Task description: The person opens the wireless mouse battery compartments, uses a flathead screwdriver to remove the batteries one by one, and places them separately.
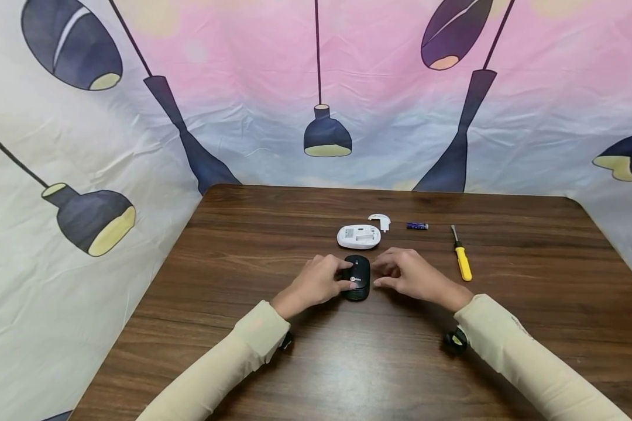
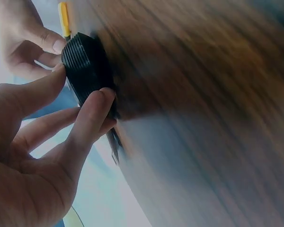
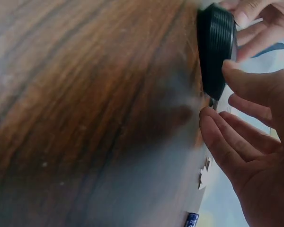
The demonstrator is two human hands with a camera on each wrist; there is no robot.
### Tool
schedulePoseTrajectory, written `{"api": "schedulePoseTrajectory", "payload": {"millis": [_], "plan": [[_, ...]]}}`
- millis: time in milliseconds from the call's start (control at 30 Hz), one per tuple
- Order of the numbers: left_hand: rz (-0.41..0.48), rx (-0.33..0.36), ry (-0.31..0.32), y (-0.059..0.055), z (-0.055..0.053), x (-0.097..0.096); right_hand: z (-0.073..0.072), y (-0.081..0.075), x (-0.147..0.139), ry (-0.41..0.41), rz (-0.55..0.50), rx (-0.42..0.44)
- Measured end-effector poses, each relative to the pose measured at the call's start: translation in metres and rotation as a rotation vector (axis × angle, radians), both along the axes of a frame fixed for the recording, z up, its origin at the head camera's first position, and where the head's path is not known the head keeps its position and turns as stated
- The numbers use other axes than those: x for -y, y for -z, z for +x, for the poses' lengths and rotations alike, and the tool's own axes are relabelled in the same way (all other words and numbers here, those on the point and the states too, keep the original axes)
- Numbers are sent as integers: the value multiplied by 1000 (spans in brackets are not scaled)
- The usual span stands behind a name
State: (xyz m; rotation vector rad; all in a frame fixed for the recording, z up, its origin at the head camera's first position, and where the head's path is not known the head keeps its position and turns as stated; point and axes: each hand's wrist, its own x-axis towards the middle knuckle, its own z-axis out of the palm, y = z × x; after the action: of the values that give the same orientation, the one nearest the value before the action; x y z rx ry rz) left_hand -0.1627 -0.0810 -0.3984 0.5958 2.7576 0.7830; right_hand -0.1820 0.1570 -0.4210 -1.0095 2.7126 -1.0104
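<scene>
A black computer mouse (image 1: 362, 269) with a small pale logo lies top up on the wooden table. My left hand (image 1: 317, 282) holds it from the left, thumb near the logo and fingers along the side and top. Ridges on the mouse's end (image 2: 78, 56) show in the left wrist view. Close by its right side is my right hand (image 1: 412, 276), fingers loosely bent. In the right wrist view the right thumb tip (image 3: 231, 66) is right at the edge of the mouse, and the other fingers spread below it, pinching nothing.
Behind the black mouse lies a white mouse (image 1: 346, 238), underside up with its battery bay exposed. Its loose white cover (image 1: 383, 221) is just beyond. A purple battery (image 1: 417, 225) and a yellow-handled screwdriver (image 1: 463, 264) lie to the right on the table (image 1: 232, 234).
</scene>
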Motion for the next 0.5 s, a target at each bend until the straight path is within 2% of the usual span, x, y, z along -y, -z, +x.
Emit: {"api": "schedulePoseTrajectory", "payload": {"millis": [233,500], "plan": [[0,-16,9,3,1,-7,4,-1,2,-16,47,-13],[16,-4,76,6,-2,-4,8,3,4,-30,40,-23]]}}
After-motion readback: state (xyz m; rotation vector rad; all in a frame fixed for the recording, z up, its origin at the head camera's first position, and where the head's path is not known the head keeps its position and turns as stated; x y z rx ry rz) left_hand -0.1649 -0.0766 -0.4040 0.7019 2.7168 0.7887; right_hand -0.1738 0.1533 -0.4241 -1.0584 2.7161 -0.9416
